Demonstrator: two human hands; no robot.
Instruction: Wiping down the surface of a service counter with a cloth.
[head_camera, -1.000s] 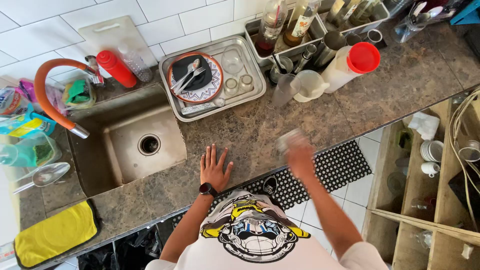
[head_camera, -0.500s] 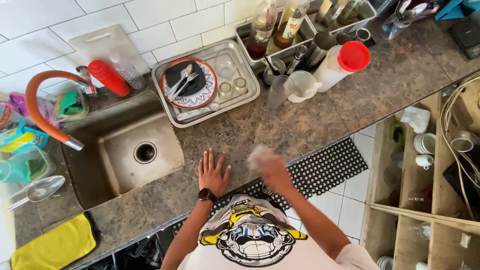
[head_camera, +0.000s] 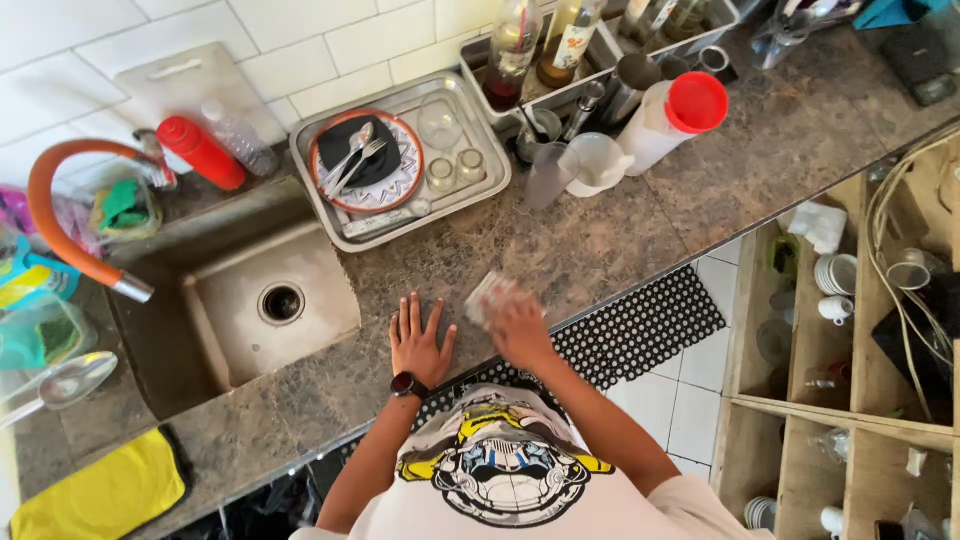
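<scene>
My left hand (head_camera: 419, 338) lies flat with fingers spread on the dark stone counter (head_camera: 600, 240), just right of the sink (head_camera: 265, 305); a dark watch is on its wrist. My right hand (head_camera: 520, 325) grips a light-coloured cloth (head_camera: 487, 296) pressed on the counter near the front edge, a short way right of the left hand. The hand and cloth are motion-blurred.
A metal tray (head_camera: 480, 140) holds a plate with cutlery and small glasses. Bottles, a white jug (head_camera: 598, 162) and a red-lidded container (head_camera: 670, 120) stand behind. An orange-hosed tap (head_camera: 60, 215), a yellow cloth (head_camera: 100, 495) and wooden shelves with cups (head_camera: 850, 290) flank the area.
My right hand has slid the cloth leftward along the counter, closer to the left hand. The left hand has stayed planted by the sink.
</scene>
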